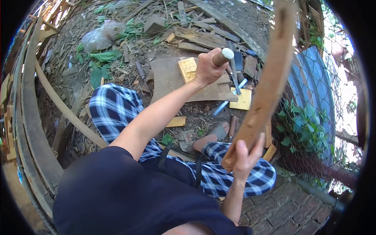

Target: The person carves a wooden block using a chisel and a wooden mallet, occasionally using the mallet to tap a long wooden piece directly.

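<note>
So the round handle (222, 58) is clenched in the left hand (208, 70), fingers wrapped right round it, with its pale end poking out of the top of the fist. That fist sits above a pale, partly cut block (186, 66), but the hand hides the handle's lower end, so I can't tell if anything's touching the block. The right hand (247, 161) is grasping the low end of a long chunk of wood (263, 92), thumb on the near side, and it slants way up to the top right, kinda blurry up there. The block lies on a flat brown board (165, 76) down on the dirt ground (121, 74). There's a squarish yellow piece (240, 99) near the board's right corner, a small pale offcut (177, 122) just on the person's side of it, and a dark-handled tool (141, 71) off its left edge. Plaid trousers (113, 109) frame the near side, a plastic bag (102, 36) sits farther out, and there's chain-link fence (309, 70) along the right.
</note>
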A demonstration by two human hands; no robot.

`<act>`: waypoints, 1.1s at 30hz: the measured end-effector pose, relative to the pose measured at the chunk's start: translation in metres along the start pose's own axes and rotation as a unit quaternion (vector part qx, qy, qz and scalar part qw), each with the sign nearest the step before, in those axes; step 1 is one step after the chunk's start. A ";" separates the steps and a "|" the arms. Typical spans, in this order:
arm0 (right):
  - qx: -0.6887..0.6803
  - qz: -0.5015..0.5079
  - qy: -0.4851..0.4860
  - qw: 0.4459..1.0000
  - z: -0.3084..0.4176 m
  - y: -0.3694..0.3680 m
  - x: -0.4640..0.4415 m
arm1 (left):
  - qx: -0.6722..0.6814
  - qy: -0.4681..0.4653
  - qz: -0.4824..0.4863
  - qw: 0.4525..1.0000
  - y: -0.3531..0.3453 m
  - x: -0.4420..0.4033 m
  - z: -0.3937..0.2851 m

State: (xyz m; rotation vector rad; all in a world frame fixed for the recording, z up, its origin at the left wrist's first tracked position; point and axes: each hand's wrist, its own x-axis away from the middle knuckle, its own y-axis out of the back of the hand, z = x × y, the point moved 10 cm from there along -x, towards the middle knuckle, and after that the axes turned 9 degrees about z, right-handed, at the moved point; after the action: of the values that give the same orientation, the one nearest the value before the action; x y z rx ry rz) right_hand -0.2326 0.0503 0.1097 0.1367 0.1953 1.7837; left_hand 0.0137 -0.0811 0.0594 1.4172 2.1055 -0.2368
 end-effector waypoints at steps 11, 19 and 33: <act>0.185 0.121 -0.027 0.975 0.010 -0.010 -0.013 | 0.021 -0.027 -0.011 0.999 -0.002 -0.002 -0.002; -0.046 -0.085 0.194 0.976 0.087 0.028 0.002 | 0.001 0.032 -0.017 0.999 0.012 -0.001 -0.002; -0.077 0.054 -0.108 0.990 -0.044 0.001 0.011 | -0.088 -0.128 0.187 0.970 -0.050 0.049 -0.039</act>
State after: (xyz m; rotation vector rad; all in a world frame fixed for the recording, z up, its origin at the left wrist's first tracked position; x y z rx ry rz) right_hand -0.2447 0.0580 0.0663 0.2313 -0.1063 1.8697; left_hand -0.0575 -0.0462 0.0554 1.5520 1.5771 -0.0747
